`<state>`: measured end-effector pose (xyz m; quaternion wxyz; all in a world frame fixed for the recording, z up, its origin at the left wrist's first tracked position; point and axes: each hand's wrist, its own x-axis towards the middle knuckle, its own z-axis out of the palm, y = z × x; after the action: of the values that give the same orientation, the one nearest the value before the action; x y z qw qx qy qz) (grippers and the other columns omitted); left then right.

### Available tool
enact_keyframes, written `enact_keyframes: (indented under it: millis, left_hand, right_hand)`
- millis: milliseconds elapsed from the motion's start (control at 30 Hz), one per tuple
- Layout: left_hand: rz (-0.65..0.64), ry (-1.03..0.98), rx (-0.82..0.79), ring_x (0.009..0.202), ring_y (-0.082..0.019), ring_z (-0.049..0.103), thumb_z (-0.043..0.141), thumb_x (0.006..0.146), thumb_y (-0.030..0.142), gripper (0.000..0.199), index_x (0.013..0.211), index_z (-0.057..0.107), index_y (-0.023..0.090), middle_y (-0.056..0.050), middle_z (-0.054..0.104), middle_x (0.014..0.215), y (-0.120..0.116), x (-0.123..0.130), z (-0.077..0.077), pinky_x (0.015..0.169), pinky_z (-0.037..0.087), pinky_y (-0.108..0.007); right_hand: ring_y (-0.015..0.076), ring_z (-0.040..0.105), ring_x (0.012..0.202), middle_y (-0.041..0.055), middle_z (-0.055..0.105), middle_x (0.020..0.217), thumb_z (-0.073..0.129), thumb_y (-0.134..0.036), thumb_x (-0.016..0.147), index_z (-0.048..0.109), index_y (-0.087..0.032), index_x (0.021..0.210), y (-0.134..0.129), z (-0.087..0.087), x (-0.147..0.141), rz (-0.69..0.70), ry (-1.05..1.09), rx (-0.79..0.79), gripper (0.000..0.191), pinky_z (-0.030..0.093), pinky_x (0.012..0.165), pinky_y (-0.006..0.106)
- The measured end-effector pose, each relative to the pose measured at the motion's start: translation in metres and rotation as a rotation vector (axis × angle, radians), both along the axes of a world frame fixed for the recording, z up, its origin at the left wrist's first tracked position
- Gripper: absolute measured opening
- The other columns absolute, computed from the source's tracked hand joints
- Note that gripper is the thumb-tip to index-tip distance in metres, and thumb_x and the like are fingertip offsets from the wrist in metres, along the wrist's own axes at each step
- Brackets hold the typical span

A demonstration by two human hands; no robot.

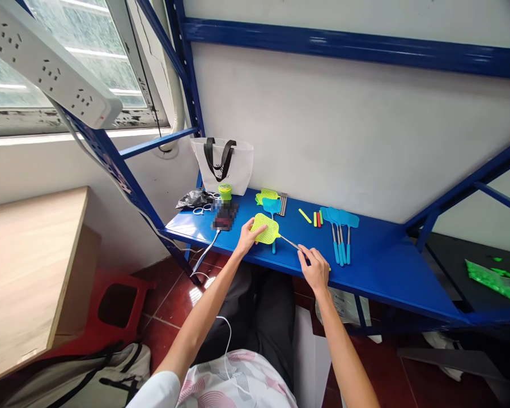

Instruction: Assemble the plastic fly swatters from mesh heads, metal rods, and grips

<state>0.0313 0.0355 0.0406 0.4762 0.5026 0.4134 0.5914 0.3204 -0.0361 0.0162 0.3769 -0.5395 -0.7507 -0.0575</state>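
As a yellow swatter (272, 231) is grasped by the left hand (247, 237) at its mesh head and by the right hand (315, 268) along its shaft (289, 243), it is held over the front of the blue surface (382, 260). Toward the surface's back, yellow mesh heads (268, 194) are laid beside metal rods (283, 204); toward its right, blue swatters (342, 249) are grouped.

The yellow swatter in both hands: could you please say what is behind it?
A blue swatter, its head showing above and handle end below; the held yellow swatter covers its middle.
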Motion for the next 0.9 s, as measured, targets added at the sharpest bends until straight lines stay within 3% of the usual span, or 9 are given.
enact_keyframes:
  millis: [200, 567, 767, 900]
  left_hand:
    - [-0.005, 0.046, -0.015, 0.056, -0.012, 0.061, 0.089, 0.085, 0.065, 0.058, 0.109, 0.073, 0.016, -0.008, 0.077, 0.094, -0.001, 0.001, 0.001, 0.036, 0.039, -0.020]
    - [-0.062, 0.117, -0.014, 0.067, -0.017, 0.068, 0.085, 0.087, 0.068, 0.065, 0.122, 0.073, 0.014, -0.012, 0.080, 0.107, -0.006, 0.002, 0.007, 0.040, 0.043, -0.021]
    - [-0.121, 0.124, -0.036, 0.072, -0.019, 0.073, 0.085, 0.087, 0.066, 0.065, 0.125, 0.074, 0.014, -0.013, 0.081, 0.110, -0.005, 0.001, 0.006, 0.044, 0.049, -0.022]
    - [-0.099, 0.098, -0.031, 0.078, -0.021, 0.076, 0.087, 0.086, 0.066, 0.064, 0.122, 0.075, 0.014, -0.014, 0.081, 0.113, -0.003, 0.000, 0.004, 0.046, 0.053, -0.023]
  right_hand:
    - [0.0223, 0.064, 0.081, 0.0084, 0.070, 0.088, 0.048, -0.045, 0.119, 0.083, -0.026, 0.139, -0.001, 0.000, -0.002, -0.018, -0.118, 0.000, 0.045, 0.046, 0.076, 0.033]
    - [0.0234, 0.065, 0.084, 0.0098, 0.071, 0.093, 0.045, -0.034, 0.119, 0.075, -0.030, 0.151, -0.004, 0.000, -0.010, 0.001, -0.148, -0.046, 0.044, 0.047, 0.074, 0.033]
    - [0.0213, 0.070, 0.082, 0.0104, 0.075, 0.095, 0.046, -0.045, 0.119, 0.085, -0.025, 0.130, -0.002, 0.006, -0.035, -0.001, -0.070, 0.012, 0.045, 0.044, 0.066, 0.031]
    - [0.0181, 0.069, 0.075, 0.0099, 0.077, 0.095, 0.041, -0.043, 0.121, 0.084, -0.023, 0.124, 0.010, 0.017, -0.046, 0.047, -0.121, 0.012, 0.047, 0.038, 0.060, 0.029]
